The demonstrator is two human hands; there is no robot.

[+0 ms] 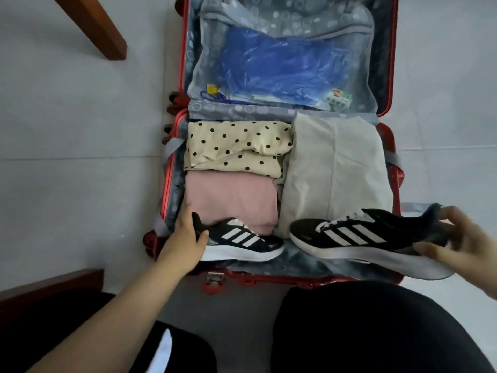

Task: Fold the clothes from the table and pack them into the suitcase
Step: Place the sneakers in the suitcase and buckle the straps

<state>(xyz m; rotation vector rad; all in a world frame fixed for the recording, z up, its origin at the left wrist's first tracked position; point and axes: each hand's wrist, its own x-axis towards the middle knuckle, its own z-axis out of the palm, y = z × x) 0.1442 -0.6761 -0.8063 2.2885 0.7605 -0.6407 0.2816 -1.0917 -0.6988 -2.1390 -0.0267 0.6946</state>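
left hand (188,232): you've got it wrapped round the heel of the left sneaker (242,240), thumb on the near side, fingers over the back.
left sneaker: lying on its side along the near wall of the suitcase (269,278), toe pointing right, touching the pink top (231,197).
pink top: folded flat, with the dotted top (236,146) just behind it. Both are soft and light, so they'll squash down if you press.
grey garment (336,168): folded and filling the right side. It's floppy, so lift it from under the fold, not by a corner.
right sneaker (363,238): held up over the near right corner, not down yet. The sole is stiff and the upper has some give, so the heel is your best handle.
right hand (462,243): clamped on that heel, fingers on top and one under the sole.
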